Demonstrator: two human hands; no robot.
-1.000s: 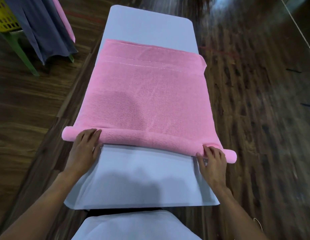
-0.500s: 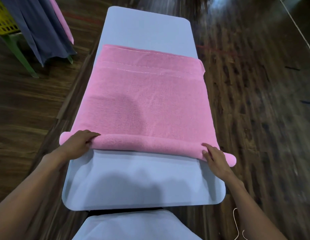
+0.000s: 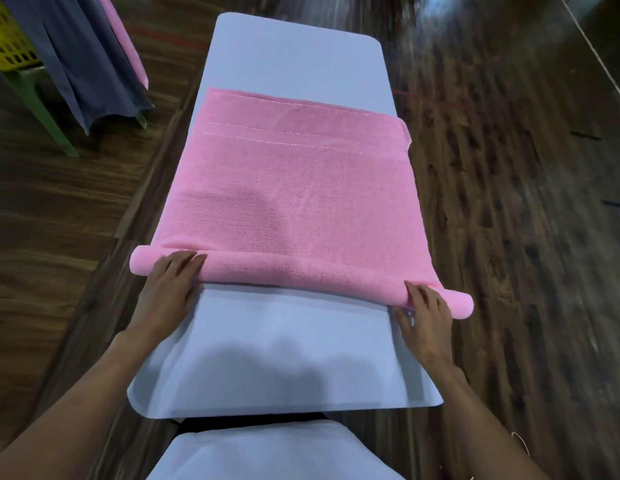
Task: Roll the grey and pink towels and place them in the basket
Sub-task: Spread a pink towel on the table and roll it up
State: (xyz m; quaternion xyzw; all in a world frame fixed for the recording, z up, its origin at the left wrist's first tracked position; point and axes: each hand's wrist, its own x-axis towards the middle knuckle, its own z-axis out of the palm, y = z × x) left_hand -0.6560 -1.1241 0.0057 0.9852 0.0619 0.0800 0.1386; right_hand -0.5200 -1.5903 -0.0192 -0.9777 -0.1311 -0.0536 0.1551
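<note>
Wooden floor, pale desk point(image 3: 294, 348). Pink towel point(image 3: 294, 202) flat at centre, near edge rolled. Left hand point(image 3: 166, 292) at 9, right hand point(image 3: 426, 317) at 3, fingers straight, pressing roll. Next: even push toward 12.

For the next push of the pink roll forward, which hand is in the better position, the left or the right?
Probably the left hand: its fingers lie flat over the top of the pink towel roll, ready to push. The right hand touches only the near side of its end, beside the table edge. Both are needed for an even roll.
</note>
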